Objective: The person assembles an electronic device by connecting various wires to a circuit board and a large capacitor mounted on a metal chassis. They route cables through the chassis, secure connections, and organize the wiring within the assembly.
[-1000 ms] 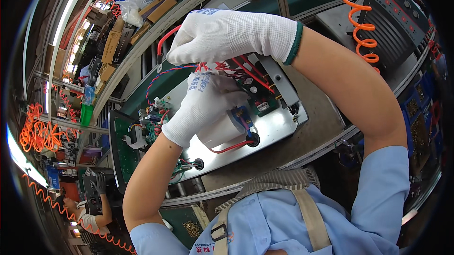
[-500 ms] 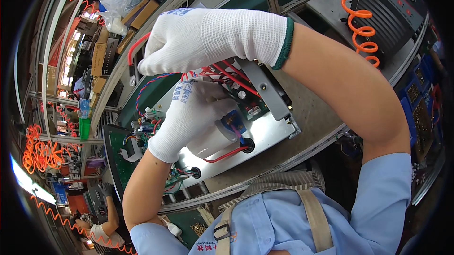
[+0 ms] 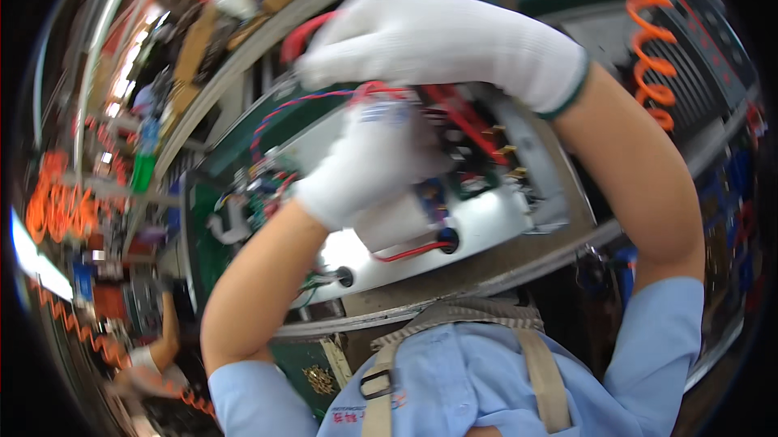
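Observation:
My right hand [image 3: 397, 36], in a white knitted glove, is closed on a thick red cable [image 3: 304, 36] above the far side of an electrical unit. The cable curves out past the thumb and forefinger. My left hand [image 3: 373, 157], gloved the same way, lies over the middle of the unit beside a white cylindrical part [image 3: 395, 222]. Motion smears its fingers, so their hold cannot be made out. Thick red wires [image 3: 466, 125] run under my right forearm. A thin red wire [image 3: 409, 254] enters a black grommet [image 3: 448, 240] in the shiny metal plate [image 3: 486, 222].
A green circuit board [image 3: 207, 218] stands at the unit's left end. A twisted red and blue wire [image 3: 275, 109] loops behind it. An orange coiled hose [image 3: 648, 40] hangs by a dark vented machine [image 3: 705, 40]. Another person [image 3: 154, 356] works at lower left.
The view has shifted, and the picture is more blurred. My right hand, still gripping the red cable, has risen a little. My left hand stays over the unit.

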